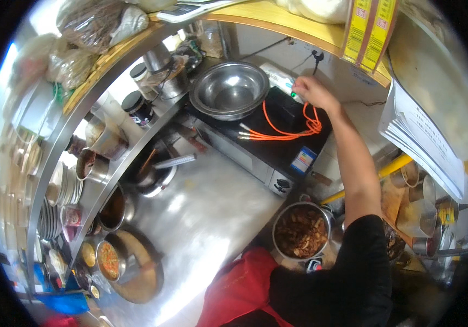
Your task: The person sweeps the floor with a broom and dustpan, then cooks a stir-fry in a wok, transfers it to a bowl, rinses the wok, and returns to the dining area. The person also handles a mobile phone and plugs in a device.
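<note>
My right hand [305, 90] reaches to a white device with a green light [279, 77] at the back of the black-topped appliance [250, 153]. Its fingers are curled by the device's right end; whether they grip anything is hard to tell. Orange cables [291, 134] lie looped on the black top just below the hand, their metal-tipped ends pointing left. To the left of them rests a wide steel bowl [230, 90], with nothing in it. A black box [285, 107] sits between bowl and hand. My left hand is out of view; before me lies a steel worktop [205, 196].
A steel pot of brown chopped food [300, 231] stands near my right side. At left are a round wooden board [142, 265], a pot of shredded food [109, 260] and a pan with a ladle [152, 169]. A yellow-edged shelf [254, 12] overhangs the back; papers [426, 139] hang at right.
</note>
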{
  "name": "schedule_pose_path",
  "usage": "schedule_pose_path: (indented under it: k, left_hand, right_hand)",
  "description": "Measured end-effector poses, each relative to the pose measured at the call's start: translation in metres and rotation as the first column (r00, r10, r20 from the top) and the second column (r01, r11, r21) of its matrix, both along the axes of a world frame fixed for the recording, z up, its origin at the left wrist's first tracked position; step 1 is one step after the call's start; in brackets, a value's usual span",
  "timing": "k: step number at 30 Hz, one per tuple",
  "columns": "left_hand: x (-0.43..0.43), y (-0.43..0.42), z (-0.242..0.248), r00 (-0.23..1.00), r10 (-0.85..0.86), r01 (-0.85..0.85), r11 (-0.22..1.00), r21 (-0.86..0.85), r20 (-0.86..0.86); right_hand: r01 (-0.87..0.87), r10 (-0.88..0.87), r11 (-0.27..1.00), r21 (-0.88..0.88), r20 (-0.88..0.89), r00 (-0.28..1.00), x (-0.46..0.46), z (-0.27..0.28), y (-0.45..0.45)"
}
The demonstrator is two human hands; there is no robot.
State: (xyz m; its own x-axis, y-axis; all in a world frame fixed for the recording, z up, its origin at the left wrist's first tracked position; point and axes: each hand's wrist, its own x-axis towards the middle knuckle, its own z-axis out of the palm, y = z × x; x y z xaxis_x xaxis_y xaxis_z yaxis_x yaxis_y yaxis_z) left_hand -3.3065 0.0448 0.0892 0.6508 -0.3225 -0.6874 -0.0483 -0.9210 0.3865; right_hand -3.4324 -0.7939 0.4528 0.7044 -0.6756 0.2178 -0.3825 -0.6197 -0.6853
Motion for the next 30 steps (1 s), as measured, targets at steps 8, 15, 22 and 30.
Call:
schedule_pose_path:
  k: [8, 15, 22, 30]
  left_hand:
    - [-0.019, 0.054, -0.019, 0.999, -0.052, 0.051, 0.997, 0.066, 0.009]
    - [-0.095, 0.104, 0.035, 0.980, 0.194, -0.192, 0.980, -0.061, 0.035]
    - [-0.132, 0.087, 0.066, 0.761, 0.648, -0.641, 0.758, -0.117, 0.035]
    - [-0.210, 0.166, 0.041, 0.807, 0.495, -0.466, 0.869, -0.167, 0.322]
  right_hand:
    - [-0.057, 0.055, 0.998, -0.008, -0.145, 0.988, -0.014, -0.016, -0.031]
    - [0.214, -0.200, 0.976, -0.051, 0.199, 0.959, -0.022, 0.021, 0.086]
    - [-0.434, 0.561, 0.731, 0.526, -0.103, 0.821, 0.036, -0.093, 0.352]
    - [-0.759, 0.913, 0.391, 0.521, -0.114, 0.392, 0.058, -0.164, 0.601]
